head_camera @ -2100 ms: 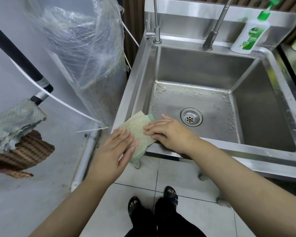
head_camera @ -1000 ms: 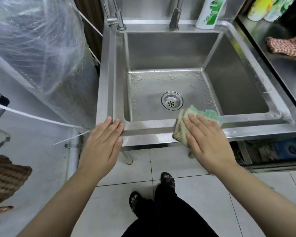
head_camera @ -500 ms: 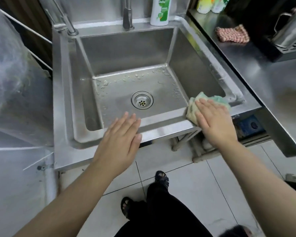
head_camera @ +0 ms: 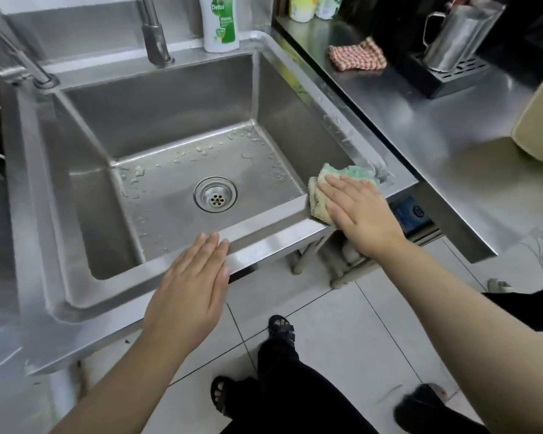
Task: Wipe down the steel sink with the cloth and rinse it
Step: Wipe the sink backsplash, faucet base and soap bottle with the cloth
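Since approx. 2 s ago the cloth (head_camera: 342, 174) has been swept along the front rim of the sink (head_camera: 264, 242), from the front-left corner to the front-right corner. The left hand (head_camera: 188, 289) has been shifted too, off that left corner to mid front rim.

Now the fingers (head_camera: 336, 187) of the right hand (head_camera: 358, 211) are laid straight and close together, pressed flat on top of the cloth, w/ nothing curled round it and no pinch. The cloth is bunched under them. Its cream part is draped over the inner lip and its green part is poked out past the fingertips. Its long axis is run roughly along the fingers, i.e. toward the back-right.

The left hand's fingers (head_camera: 209, 249) are straight and together, tips at the front rim's inner edge. Whether they touch or hover can't be told. Nothing is held.

Key relation: the wet right rim lies straight ahead of the right fingertips and runs away to the back edge. The basin floor w/ the drain (head_camera: 215, 194) lies left of the cloth and lower. The cloth is under the right hand, the left well apart, so the next stroke is judged to be the right's: pushed fwd up the right rim, or dropped left into the basin.

Rinse not yet begun, and no stream is seen below the tap (head_camera: 152, 36).
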